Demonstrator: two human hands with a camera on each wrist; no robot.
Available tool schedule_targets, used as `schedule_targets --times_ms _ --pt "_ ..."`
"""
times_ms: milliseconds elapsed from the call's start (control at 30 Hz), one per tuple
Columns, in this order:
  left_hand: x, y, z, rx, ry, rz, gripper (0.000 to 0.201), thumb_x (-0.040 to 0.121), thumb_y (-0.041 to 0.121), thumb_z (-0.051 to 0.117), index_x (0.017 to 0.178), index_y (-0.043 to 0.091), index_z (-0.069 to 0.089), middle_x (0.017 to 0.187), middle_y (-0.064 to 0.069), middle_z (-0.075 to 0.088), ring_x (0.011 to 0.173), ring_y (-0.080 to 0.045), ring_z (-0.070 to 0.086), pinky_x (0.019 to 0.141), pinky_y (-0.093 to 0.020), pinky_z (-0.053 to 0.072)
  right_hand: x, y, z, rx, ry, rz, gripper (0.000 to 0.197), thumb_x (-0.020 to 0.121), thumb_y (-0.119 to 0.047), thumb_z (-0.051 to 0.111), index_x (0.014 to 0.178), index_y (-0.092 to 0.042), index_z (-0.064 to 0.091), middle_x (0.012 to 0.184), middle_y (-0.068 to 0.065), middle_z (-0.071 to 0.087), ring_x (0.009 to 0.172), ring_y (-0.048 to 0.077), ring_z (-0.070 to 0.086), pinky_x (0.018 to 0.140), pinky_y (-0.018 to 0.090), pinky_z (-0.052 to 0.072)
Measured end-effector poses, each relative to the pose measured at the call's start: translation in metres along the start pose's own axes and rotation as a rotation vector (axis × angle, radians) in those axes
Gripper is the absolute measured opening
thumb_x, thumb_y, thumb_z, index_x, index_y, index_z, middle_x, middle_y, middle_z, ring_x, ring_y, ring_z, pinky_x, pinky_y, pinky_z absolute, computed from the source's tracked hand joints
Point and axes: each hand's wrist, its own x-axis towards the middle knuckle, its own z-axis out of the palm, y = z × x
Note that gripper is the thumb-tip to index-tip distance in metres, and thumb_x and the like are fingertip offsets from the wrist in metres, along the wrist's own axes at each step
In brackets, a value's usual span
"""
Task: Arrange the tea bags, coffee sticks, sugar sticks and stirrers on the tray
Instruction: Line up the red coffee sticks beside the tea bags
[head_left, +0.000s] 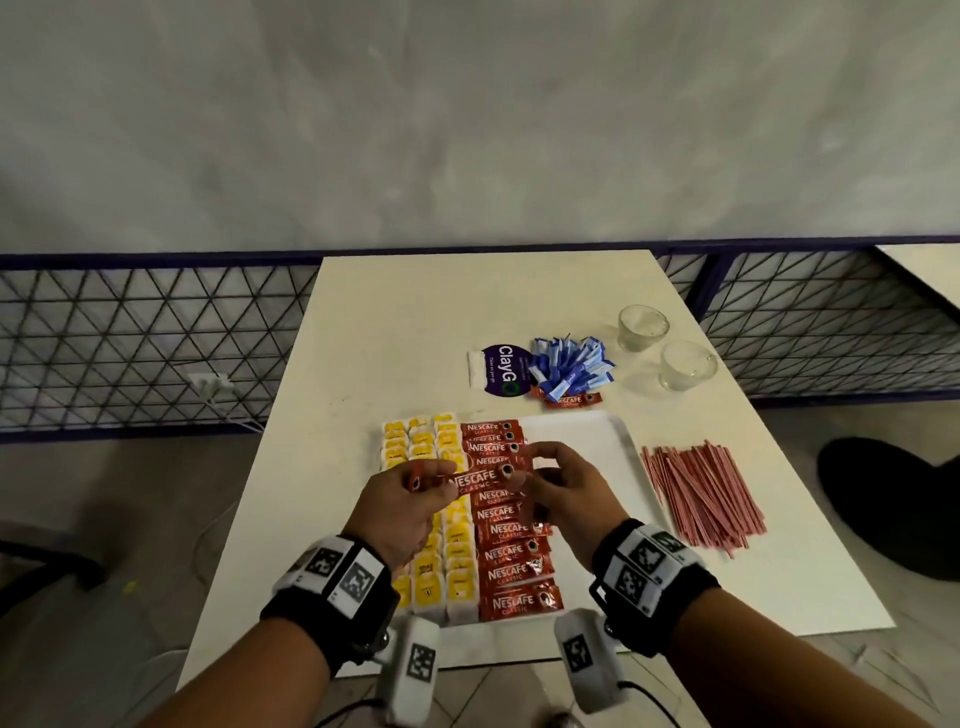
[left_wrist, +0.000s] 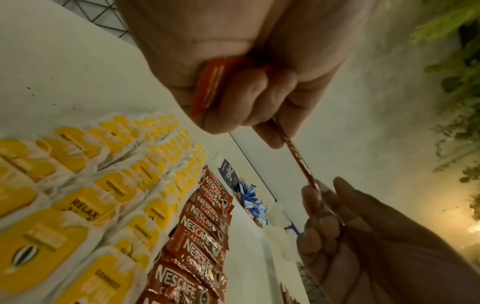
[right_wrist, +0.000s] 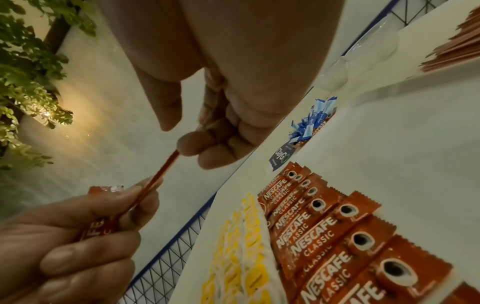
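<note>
Above the white tray (head_left: 582, 441), both hands hold one red Nescafe coffee stick (head_left: 480, 478) level between them. My left hand (head_left: 441, 483) grips its left end along with a small bundle of further coffee sticks (left_wrist: 207, 86). My right hand (head_left: 530, 475) pinches the stick's right end (right_wrist: 166, 166) between thumb and fingertips. On the tray lie columns of yellow tea bags (head_left: 415, 441) and, beside them, a column of coffee sticks (head_left: 511, 556). Blue sugar sticks (head_left: 571, 371) are piled behind the tray. Red stirrers (head_left: 701, 493) lie right of it.
Two glass cups (head_left: 642, 327) (head_left: 685, 364) stand at the table's back right. A purple ClayGo label (head_left: 506, 370) and a loose coffee stick (head_left: 574, 399) lie by the sugar pile. The tray's right half is bare white. A dark object (head_left: 893, 499) sits on the floor at right.
</note>
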Motion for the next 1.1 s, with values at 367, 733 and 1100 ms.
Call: schedule_targets --times_ms 367,733,1100 --pt "0.015 -0.048 -0.027 0.446 0.188 -0.06 0.01 0.081 0.021 0.075 0.077 0.024 0.066 0.079 0.001 0.07 0.07 -0.019 0.063 0.072 -0.032 0.051 0.015 0.043 -0.055 -0.259 0.056 0.363 0.01 0.089 -0.007 0.061 0.087 -0.001 0.068 0.081 0.014 0.069 0.046 0.017 0.05 0.05 0.029 0.047" --pt "0.006 -0.077 -0.058 0.528 0.207 -0.117 0.007 0.08 0.028 0.074 0.077 0.024 0.069 0.084 0.0 0.072 0.072 -0.021 0.06 0.075 -0.034 0.05 0.029 0.077 -0.047 -0.609 0.141 0.465 0.013 0.082 -0.029 0.072 0.086 -0.017 0.068 0.064 0.001 0.059 0.05 0.016 0.049 0.05 0.025 0.043" --pt "0.006 -0.079 -0.063 0.483 0.167 -0.129 0.011 0.075 0.037 0.073 0.075 0.026 0.069 0.081 0.004 0.073 0.086 -0.02 0.068 0.086 -0.041 0.053 0.022 0.069 -0.031 -0.772 0.269 0.438 0.029 0.081 -0.036 0.072 0.097 -0.02 0.054 0.092 0.0 0.06 0.068 0.009 0.051 0.05 0.021 0.034"
